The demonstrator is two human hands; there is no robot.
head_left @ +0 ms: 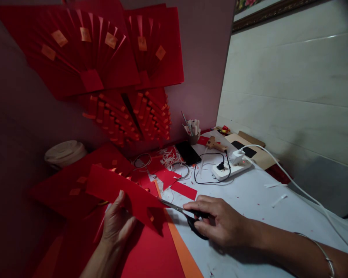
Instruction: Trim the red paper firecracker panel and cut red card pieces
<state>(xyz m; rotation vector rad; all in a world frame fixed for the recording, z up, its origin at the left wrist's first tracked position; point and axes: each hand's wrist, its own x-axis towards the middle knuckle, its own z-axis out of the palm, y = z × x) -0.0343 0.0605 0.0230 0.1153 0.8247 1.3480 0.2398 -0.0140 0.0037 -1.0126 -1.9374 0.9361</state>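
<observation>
My left hand (117, 222) is closed on a strip of red paper (118, 187), thumb on top and fingers underneath. The strip's right end has a V-shaped notch with two points. In my right hand (217, 218) is a pair of black-handled scissors (178, 208), with fingers through the loops. Their blade tips meet the upper point of the strip's notched end; whether the blades are fully closed I cannot tell. Beneath both lie large red sheets (153, 251) with an orange sheet (178, 247) showing along the right edge.
Folded red paper fans (92, 46) hang on the wall above. Paper scraps (169, 156), a phone (188, 153), a glue gun (216, 144) and a cup of pens (193, 133) lie farther back. A power strip (232, 168) with cords sits on the right of the white table (249, 200).
</observation>
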